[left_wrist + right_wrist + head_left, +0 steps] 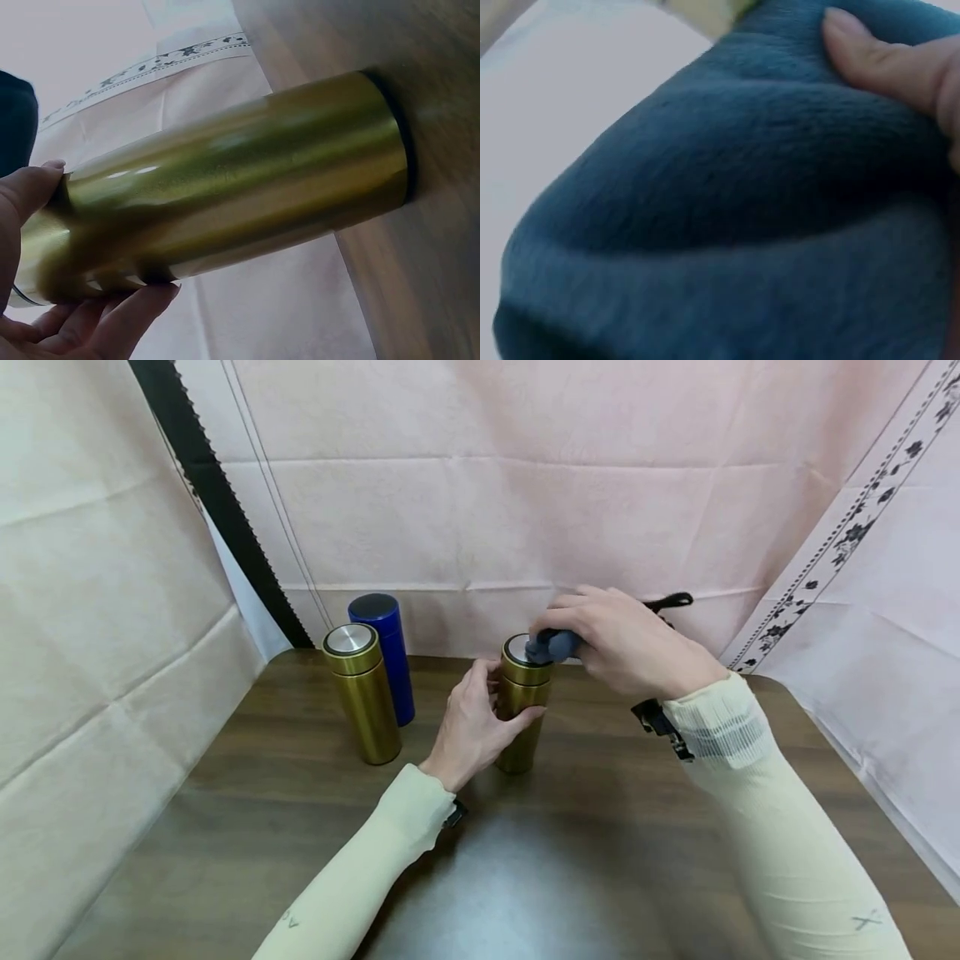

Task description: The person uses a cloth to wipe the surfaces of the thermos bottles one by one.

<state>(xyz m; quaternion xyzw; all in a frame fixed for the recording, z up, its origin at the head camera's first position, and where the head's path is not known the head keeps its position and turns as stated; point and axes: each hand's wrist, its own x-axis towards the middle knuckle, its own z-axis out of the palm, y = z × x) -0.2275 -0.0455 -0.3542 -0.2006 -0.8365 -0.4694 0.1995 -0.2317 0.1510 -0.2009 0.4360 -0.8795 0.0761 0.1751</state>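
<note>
My left hand [471, 727] grips a gold thermos bottle [527, 697] around its upper body, thumb on the near side. The bottle is upright on the table; in the left wrist view its dark base [401, 139] meets the wood. A blue-grey plush cloth [553, 647] is bunched in my right hand [626, 639], which holds it against the bottle's silver-topped lid [516, 648]. Close up in the right wrist view, the thumb [889, 64] presses into the cloth's soft folds. A black loop [671, 602] sticks out behind the right hand.
To the left stand a second gold thermos bottle [367, 710] and, just behind it, a blue bottle [390, 652] with a dark lid. Pale cloth sheets [480, 518] hang behind and beside the brown wooden table [300, 843].
</note>
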